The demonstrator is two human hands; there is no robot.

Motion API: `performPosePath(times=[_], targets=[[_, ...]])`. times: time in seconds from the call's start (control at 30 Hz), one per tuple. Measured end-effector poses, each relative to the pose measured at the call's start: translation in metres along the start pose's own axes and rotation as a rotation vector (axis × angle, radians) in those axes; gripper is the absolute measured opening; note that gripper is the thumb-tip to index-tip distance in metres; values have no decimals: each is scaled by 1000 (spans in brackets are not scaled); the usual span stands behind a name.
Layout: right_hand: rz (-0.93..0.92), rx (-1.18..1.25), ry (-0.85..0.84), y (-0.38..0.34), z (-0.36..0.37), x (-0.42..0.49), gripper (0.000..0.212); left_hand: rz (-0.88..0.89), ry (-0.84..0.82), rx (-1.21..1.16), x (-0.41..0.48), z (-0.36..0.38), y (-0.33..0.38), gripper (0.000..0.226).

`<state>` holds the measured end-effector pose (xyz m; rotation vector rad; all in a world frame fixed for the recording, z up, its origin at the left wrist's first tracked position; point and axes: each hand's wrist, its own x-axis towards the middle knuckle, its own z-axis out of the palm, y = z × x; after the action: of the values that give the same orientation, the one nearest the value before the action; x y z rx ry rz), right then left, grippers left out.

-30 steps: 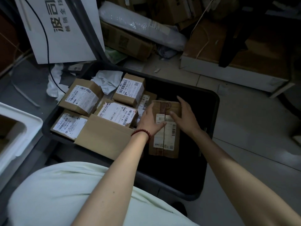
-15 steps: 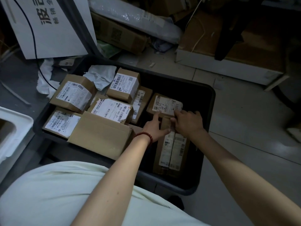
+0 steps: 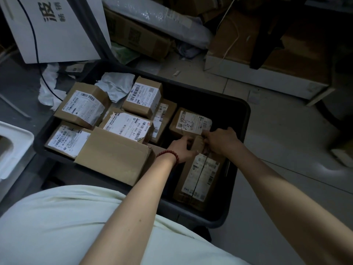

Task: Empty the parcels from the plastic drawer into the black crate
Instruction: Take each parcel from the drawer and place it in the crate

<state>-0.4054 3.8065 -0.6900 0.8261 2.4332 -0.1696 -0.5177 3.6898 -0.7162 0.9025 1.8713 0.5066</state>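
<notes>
A black crate [image 3: 246,119] sits on the floor [image 3: 286,142] in front of a person. It is almost full of brown boxes with white labels.

Both hands are inside the crate, on its right side. They meet at the far end of a long box [image 3: 200,180] that lies flat at the bottom. The left hand [image 3: 181,149] is on the left corner of that end, and its fingers bend round the edge. The right hand [image 3: 221,140] is on the right corner, with its fingers curled down over the edge. So both hands grip the long box. A red bead bracelet [image 3: 169,154] is on the left wrist.

Just past the hands lies a small box [image 3: 191,121] with black scribbles on its label. It touches the end of the long box.

To the left, a plain brown box [image 3: 114,157] leans over the near wall of the crate. More labelled boxes are packed behind it. A crumpled paper [image 3: 116,85] sits in the far corner.

A white plastic drawer [image 3: 15,146] shows at the left edge, outside the crate. You cannot see what is in it.
</notes>
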Motion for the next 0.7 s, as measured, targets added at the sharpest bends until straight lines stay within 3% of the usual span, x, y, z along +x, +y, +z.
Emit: performPosePath(times=[0.23,0.33,0.47,0.7], targets=[[-100,44,130,19,18,-3,34,-128,-97,-176,27,11,7,89],[-116,78,124,20,16,-1,34,-164,-66,-375,32,9,4,96],[-127,125,46,24,11,2,33,-162,-64,-572,32,12,-5,88],[-72,131,-91,19,10,13,39,-118,-23,-653,36,20,-8,67]])
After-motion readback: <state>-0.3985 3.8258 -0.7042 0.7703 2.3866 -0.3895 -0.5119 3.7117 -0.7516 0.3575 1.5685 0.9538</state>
